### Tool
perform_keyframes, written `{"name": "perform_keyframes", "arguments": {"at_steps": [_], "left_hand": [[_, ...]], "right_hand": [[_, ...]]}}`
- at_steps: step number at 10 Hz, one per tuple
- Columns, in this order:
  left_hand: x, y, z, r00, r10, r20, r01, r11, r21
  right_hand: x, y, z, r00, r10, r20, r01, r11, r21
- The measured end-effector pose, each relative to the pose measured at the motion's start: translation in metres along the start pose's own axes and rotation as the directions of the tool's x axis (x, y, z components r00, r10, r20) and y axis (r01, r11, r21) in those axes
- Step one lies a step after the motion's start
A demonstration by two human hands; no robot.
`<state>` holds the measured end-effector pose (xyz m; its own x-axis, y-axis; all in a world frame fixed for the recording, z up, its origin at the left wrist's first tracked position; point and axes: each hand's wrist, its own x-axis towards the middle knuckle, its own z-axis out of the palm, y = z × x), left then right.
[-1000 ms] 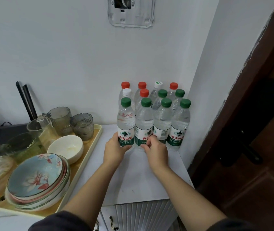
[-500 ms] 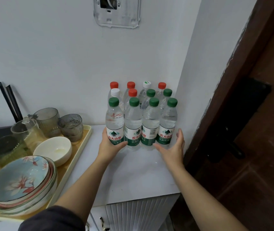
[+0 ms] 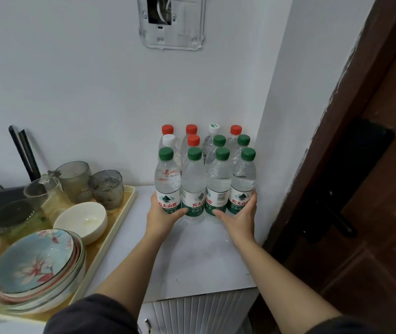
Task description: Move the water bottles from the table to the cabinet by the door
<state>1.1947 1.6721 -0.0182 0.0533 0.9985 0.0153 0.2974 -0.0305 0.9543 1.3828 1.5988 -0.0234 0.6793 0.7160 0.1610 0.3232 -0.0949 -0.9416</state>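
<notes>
Rear bottles (image 3: 191, 129): only caps and shoulders show, bodies and labels blocked by the front row (image 3: 193, 189). Fingers of left hand (image 3: 162, 219) and right hand (image 3: 239, 219) go mostly out of sight round that row's outer ends. Label small print unreadable. Wall box (image 3: 171, 22) cut by top edge, tray (image 3: 129, 201) by left edge, door (image 3: 385, 213) by right and bottom edges.

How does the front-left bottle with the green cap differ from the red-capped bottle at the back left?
The front-left bottle has a green cap; the back-left bottle has a red one. The front-left bottle stands in the nearest row and the left hand grips it; the back-left bottle stands by the wall, mostly hidden and untouched. Both stand upright and capped.
</notes>
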Motion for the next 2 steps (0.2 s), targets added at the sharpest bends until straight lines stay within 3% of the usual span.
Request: {"name": "perform_keyframes", "arguments": {"at_steps": [1,2], "left_hand": [[-0.008,0.008,-0.005,1.000,0.005,0.016,-0.005,1.000,0.004],[-0.014,0.021,-0.015,0.991,0.116,-0.073,-0.119,0.992,-0.043]], "right_hand": [[-0.006,-0.010,-0.006,0.999,0.044,0.015,-0.043,0.998,-0.040],[-0.006,-0.035,-0.019,1.000,0.008,-0.004,-0.009,0.991,-0.136]]}}
